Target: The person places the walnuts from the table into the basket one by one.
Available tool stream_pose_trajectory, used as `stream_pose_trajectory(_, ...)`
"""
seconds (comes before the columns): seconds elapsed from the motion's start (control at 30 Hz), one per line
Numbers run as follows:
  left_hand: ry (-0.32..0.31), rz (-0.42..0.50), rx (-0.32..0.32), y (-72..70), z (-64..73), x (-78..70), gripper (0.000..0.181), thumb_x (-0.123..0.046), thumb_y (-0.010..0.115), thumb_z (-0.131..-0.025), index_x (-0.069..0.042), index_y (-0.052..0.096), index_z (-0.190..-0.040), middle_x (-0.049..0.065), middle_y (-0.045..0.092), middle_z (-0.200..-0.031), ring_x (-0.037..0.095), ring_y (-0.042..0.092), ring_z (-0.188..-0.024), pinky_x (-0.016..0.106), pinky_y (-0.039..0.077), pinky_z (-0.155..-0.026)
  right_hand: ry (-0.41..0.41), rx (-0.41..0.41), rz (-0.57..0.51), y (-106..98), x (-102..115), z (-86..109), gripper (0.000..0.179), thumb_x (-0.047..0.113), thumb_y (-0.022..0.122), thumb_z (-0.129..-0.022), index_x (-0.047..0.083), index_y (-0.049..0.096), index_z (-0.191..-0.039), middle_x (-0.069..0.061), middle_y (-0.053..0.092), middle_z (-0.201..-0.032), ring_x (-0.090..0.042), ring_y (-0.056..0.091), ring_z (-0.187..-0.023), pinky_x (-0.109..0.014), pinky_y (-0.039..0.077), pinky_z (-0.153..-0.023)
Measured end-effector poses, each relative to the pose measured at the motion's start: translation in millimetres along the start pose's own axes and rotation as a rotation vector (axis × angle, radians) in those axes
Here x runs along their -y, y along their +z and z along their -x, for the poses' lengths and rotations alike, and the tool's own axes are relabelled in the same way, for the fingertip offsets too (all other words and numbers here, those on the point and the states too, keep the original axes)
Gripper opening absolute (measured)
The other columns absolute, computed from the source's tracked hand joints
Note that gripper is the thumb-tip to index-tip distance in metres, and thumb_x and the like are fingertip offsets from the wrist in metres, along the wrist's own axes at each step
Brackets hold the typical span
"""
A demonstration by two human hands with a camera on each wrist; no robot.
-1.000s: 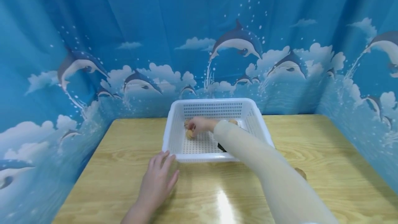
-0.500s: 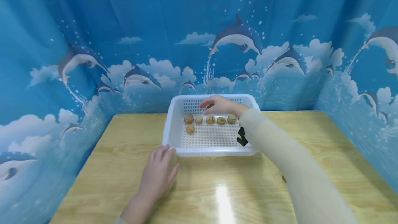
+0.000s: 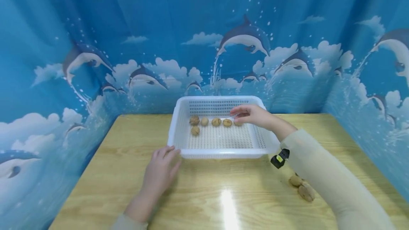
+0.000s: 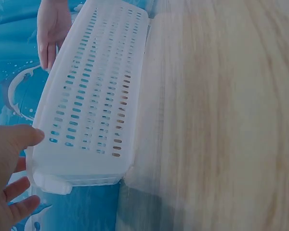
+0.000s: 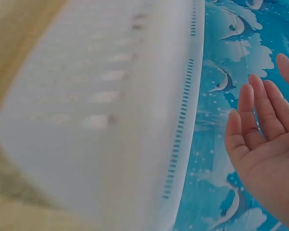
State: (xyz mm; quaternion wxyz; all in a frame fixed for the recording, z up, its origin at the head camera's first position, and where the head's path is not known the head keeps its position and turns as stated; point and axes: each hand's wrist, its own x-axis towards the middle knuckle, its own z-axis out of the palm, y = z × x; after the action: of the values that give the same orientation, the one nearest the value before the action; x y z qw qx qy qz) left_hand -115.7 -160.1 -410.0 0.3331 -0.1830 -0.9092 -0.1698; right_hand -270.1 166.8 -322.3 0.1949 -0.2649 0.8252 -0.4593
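My left hand (image 3: 161, 169), fingers loosely spread, rests at the basket's (image 3: 220, 153) near-left corner, probably steadying it; my right hand (image 3: 254, 115), relaxed, empty, hangs above walnuts (image 3: 216, 122) inside, perhaps rowed for neatness.

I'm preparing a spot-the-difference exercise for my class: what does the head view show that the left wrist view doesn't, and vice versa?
Head view only: clearly visible walnuts inside the white basket, and loose walnuts on the table.
Left wrist view only: the slotted outer face of the basket's near wall.
Both: basket, table, dolphin curtain, left hand and right hand.
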Motion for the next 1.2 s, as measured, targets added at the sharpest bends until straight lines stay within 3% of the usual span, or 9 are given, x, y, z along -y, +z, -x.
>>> stream_pose_trajectory(0.17, 0.002, 0.049, -0.036, -1.0, -5.0, 1.6, 0.034, -0.010, 0.083, -0.066, -0.007, 0.069, -0.097, 0.011, 0.065, -0.101, 0.030, 0.057, -0.090, 0.042, 0.056, -0.072, 0.022, -0.070, -0.004, -5, -15, 35.1, 0.051, 0.027, 0.063, -0.089, 0.003, 0.049, -0.132, -0.016, 0.053, -0.129, -0.027, 0.054, -0.113, -0.042, 0.048, -0.093)
stream_pose_trajectory(0.4, 0.060, 0.019, -0.027, 0.7, -1.2, 0.9, 0.033, -0.012, 0.078, -0.071, -0.004, 0.068, -0.102, 0.013, 0.064, -0.106, 0.032, 0.059, -0.093, 0.042, 0.057, -0.075, 0.068, -0.169, 0.033, -16, -43, 90.1, 0.051, 0.025, 0.060, -0.091, -0.001, 0.046, -0.133, -0.018, 0.051, -0.130, -0.033, 0.051, -0.114, -0.045, 0.049, -0.092)
stream_pose_trajectory(0.53, 0.076, 0.005, -0.019, 0.4, 1.1, 0.3, 0.034, -0.013, 0.075, -0.074, -0.003, 0.067, -0.105, 0.015, 0.063, -0.108, 0.034, 0.059, -0.097, 0.043, 0.056, -0.078, 0.062, -0.206, 0.071, -19, -60, 118.3, 0.047, 0.024, 0.058, -0.093, -0.001, 0.047, -0.131, -0.019, 0.053, -0.128, -0.033, 0.052, -0.112, -0.036, 0.052, -0.088)
stream_pose_trajectory(0.87, 0.090, -0.020, -0.004, -0.7, 6.8, 3.4, 0.036, -0.021, 0.066, -0.078, -0.002, 0.066, -0.109, 0.019, 0.061, -0.112, 0.039, 0.057, -0.101, 0.047, 0.055, -0.078, 0.135, -0.228, 0.120, -16, -105, 168.1, 0.045, 0.023, 0.056, -0.094, 0.001, 0.047, -0.132, -0.018, 0.054, -0.127, -0.014, 0.056, -0.107, -0.022, 0.051, -0.081)
stream_pose_trajectory(1.03, 0.099, -0.030, -0.003, -0.8, 5.6, 2.1, 0.036, -0.020, 0.066, -0.079, -0.001, 0.065, -0.110, 0.020, 0.060, -0.112, 0.039, 0.057, -0.100, 0.047, 0.055, -0.079, 0.155, -0.204, 0.153, -13, -124, 180.6, 0.047, 0.021, 0.056, -0.094, -0.003, 0.046, -0.132, -0.022, 0.052, -0.127, -0.030, 0.054, -0.111, -0.022, 0.051, -0.081)
stream_pose_trajectory(1.2, 0.095, -0.019, -0.001, -1.1, 5.7, -0.1, 0.038, -0.022, 0.063, -0.080, -0.001, 0.065, -0.111, 0.021, 0.060, -0.112, 0.040, 0.057, -0.100, 0.049, 0.054, -0.078, 0.197, -0.131, 0.113, -13, -139, 190.0, 0.053, 0.021, 0.057, -0.093, -0.008, 0.041, -0.134, -0.027, 0.049, -0.129, -0.045, 0.048, -0.114, -0.021, 0.050, -0.081)
